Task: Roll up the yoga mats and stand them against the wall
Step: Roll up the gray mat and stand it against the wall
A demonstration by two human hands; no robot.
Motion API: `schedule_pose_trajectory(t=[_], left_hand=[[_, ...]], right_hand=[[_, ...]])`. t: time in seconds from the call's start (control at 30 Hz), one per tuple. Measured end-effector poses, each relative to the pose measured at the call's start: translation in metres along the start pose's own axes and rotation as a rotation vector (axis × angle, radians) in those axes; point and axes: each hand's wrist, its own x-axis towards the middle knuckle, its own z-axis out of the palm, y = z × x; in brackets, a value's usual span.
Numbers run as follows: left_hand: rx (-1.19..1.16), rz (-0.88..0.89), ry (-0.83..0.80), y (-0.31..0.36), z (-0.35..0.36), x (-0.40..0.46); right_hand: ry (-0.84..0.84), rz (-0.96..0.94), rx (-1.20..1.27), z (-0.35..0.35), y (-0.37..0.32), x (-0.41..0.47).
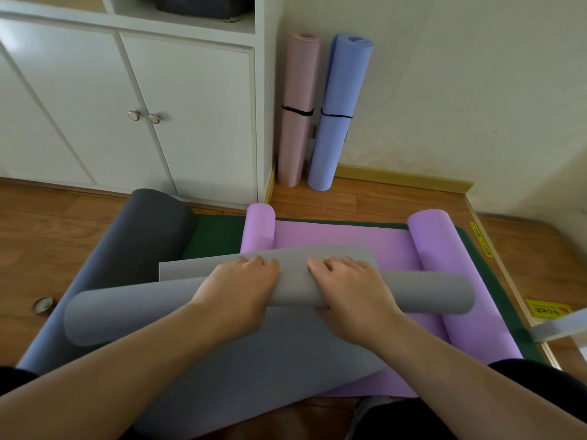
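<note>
Head cam, looking down at the floor. Both hands are on a grey yoga mat (pixel 127 309) that's partly rolled into a long tube lying crosswise in front of the person. The left hand (pixel 238 287) sits on top of the roll with its fingers curled over the far side, and the right hand (pixel 349 290) does the same just beside it, thumb tucked under the near side of the tube. So both are wrapped round the roll, not flat or spread. A loose flap of the grey mat sticks out past the fingers, and the unrolled part runs back toward the person's knees.

Under the grey one lies a purple mat (pixel 343 239), flat in the middle with both of its ends curled up into rolls, one at the left and one at the right. Below that there's a dark green mat (pixel 216 233) flat on the wood floor (pixel 365 198). Off to the left a dark grey mat (pixel 139 230) lies with its far end rolled up, right by the white cabinet (pixel 178 122).

In the corner between the cabinet and the wall (pixel 460 90), a pink rolled mat (pixel 297 90) and a blue rolled mat (pixel 340 96) stand upright, touching each other, each with a black tie around the middle. The blue one tilts a bit.

A small round thing (pixel 43 305) sits on the floor at the left; can't tell what it is.
</note>
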Motion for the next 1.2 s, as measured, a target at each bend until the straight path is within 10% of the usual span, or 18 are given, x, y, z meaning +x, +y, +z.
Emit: schedule_pose_trajectory(t=[1.2], left_hand=[[0.016,0.085,0.157,-0.009,0.006,0.0]], right_hand=[[-0.027,0.055,-0.04,-0.005,-0.007,0.001]])
